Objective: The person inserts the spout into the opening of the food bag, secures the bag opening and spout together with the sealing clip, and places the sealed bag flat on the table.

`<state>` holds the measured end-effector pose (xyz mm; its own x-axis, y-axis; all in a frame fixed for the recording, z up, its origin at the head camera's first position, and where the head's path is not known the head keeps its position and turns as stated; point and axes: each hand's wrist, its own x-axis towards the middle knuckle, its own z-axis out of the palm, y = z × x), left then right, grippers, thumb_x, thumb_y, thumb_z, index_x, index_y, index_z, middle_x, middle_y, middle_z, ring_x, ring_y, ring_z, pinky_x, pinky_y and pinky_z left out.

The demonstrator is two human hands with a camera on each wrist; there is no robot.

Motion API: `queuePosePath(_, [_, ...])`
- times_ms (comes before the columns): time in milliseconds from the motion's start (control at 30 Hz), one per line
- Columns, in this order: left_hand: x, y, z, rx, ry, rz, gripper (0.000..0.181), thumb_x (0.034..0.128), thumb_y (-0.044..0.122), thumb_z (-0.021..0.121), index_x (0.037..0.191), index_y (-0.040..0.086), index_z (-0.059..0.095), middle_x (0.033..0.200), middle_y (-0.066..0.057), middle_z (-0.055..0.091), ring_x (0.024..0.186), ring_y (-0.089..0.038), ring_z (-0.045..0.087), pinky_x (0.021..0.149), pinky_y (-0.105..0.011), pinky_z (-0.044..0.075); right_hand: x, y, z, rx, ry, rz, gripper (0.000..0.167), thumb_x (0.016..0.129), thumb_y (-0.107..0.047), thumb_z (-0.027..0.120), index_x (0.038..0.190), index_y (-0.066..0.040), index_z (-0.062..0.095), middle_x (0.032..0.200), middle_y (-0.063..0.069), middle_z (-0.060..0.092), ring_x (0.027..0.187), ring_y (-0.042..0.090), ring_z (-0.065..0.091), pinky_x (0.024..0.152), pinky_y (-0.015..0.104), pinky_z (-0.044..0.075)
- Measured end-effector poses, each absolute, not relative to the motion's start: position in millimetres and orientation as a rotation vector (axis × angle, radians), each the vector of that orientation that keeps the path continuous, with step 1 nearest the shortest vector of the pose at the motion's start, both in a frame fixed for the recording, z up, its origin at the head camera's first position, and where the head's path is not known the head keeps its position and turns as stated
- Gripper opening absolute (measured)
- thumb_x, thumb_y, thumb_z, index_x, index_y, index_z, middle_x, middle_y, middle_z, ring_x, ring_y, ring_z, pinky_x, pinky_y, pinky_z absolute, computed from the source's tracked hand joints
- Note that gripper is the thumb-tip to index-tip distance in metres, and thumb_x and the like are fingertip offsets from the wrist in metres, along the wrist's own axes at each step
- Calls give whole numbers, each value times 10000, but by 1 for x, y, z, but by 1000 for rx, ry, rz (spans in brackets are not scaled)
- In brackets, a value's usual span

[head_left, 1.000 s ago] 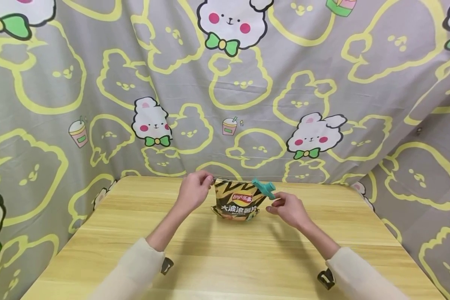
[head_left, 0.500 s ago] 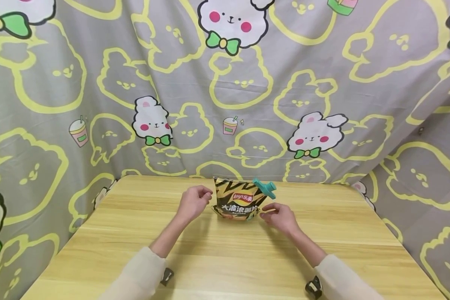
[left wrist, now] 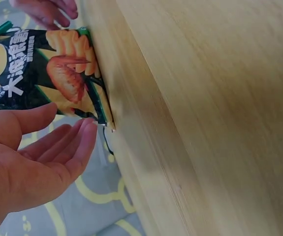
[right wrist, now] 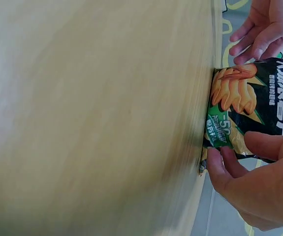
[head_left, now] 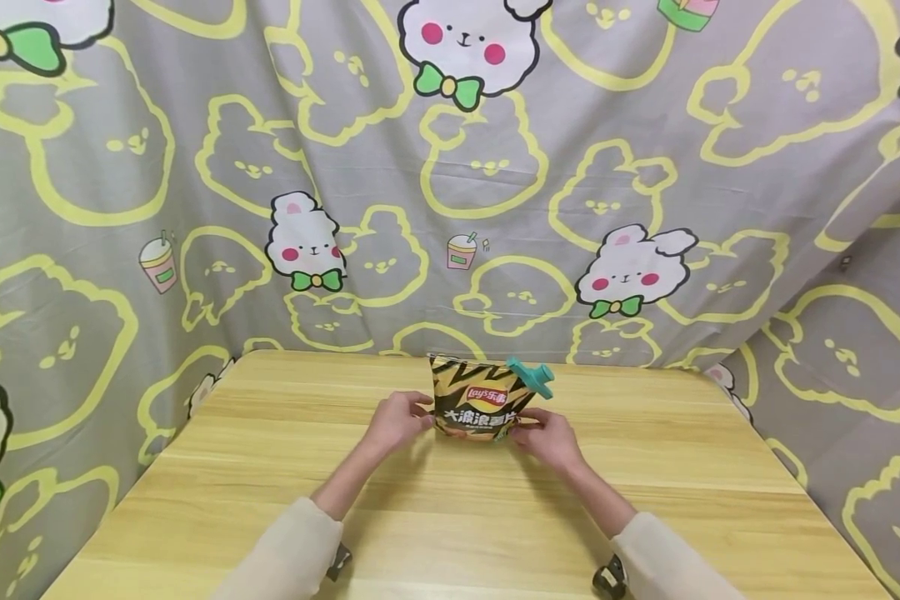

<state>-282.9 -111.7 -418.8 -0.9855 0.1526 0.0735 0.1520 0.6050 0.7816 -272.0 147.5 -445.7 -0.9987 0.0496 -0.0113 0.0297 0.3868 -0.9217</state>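
Note:
A black and yellow Lay's bag of potato chips (head_left: 480, 404) stands upright on the table, with a teal bag clip (head_left: 531, 377) across its top right corner. My left hand (head_left: 399, 423) is at the bag's left edge, its fingers fairly straight and the thumb apart from them. My right hand (head_left: 549, 437) is at the lower right edge. In the right wrist view, the right thumb (right wrist: 264, 143) overlaps the bag's front and the fingertips (right wrist: 215, 160) lie by the bottom corner. Whether either hand presses on the bag is hard to tell.
The pale wooden table (head_left: 450, 517) reaches back to a grey curtain (head_left: 390, 183) with rabbit drawings, which also hangs at both sides. A dark wrist mount (head_left: 610, 577) sits by the right cuff, and another mount (head_left: 340, 561) by the left.
Both hands have come down from the bag's top corners to its lower sides and drawn in closer. The left hand has let go of the top left corner. Bag and clip stay nearly still.

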Motion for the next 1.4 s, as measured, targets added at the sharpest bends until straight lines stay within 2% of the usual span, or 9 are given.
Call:
queuePosePath(200, [-284, -107, -421, 280, 2776, 1416, 404, 863, -12, 723, 1260, -50, 658, 1041, -216, 753, 828, -293, 747, 640, -290, 596, -273, 142, -445, -88, -2513, 1843, 484, 817, 27, 661, 1295, 95, 622, 1195, 306, 686, 1039, 377, 730, 843, 374, 610])
queuePosePath(400, [-284, -104, -422, 320, 2838, 1384, 305, 865, -7, 715, 1170, -18, 718, 1000, -194, 767, 803, -244, 747, 602, -265, 577, -272, 138, -443, -101, -2509, 1839, 508, 803, 38, 617, 1308, 93, 612, 1164, 298, 701, 1032, 392, 729, 863, 406, 604])
queuePosePath(633, [-284, -103, -420, 331, 2834, 1430, 289, 845, -41, 694, 1131, -27, 731, 965, -211, 766, 772, -328, 747, 576, -266, 558, -271, 137, -440, -115, -2519, 1794, 513, 772, 29, 626, 1282, 81, 635, 1062, 253, 746, 955, 360, 744, 830, 403, 604])
queuePosePath(700, [-283, -103, -419, 329, 2845, 1421, 281, 842, -43, 699, 1119, -21, 739, 956, -204, 769, 768, -317, 749, 582, -259, 552, -271, 137, -440, -121, -2507, 1806, 513, 757, 36, 633, 1268, 89, 639, 1040, 254, 749, 935, 364, 746, 827, 409, 606])
queuePosePath(933, [-284, -102, -415, 311, 2881, 1366, 228, 861, 20, 739, 1088, 1, 758, 926, -168, 779, 758, -252, 747, 627, -270, 553, -269, 137, -437, -92, -2484, 1825, 359, 828, 22, 681, 1178, 101, 676, 1039, 264, 743, 903, 375, 755, 850, 445, 604])
queuePosePath(1100, [-283, -102, -411, 302, 2882, 1328, 200, 868, 67, 755, 1060, 12, 767, 896, -139, 781, 763, -247, 740, 632, -290, 555, -269, 136, -435, -94, -2482, 1787, 220, 833, 1, 700, 1035, 81, 732, 908, 215, 764, 810, 354, 758, 810, 449, 612])
queuePosePath(1400, [-284, -101, -411, 298, 2863, 1305, 186, 865, 86, 767, 1041, 27, 774, 870, -109, 783, 745, -208, 735, 638, -291, 555, -272, 142, -438, -96, -2500, 1777, 168, 801, 17, 709, 962, 63, 731, 835, 192, 762, 743, 319, 753, 743, 425, 621])
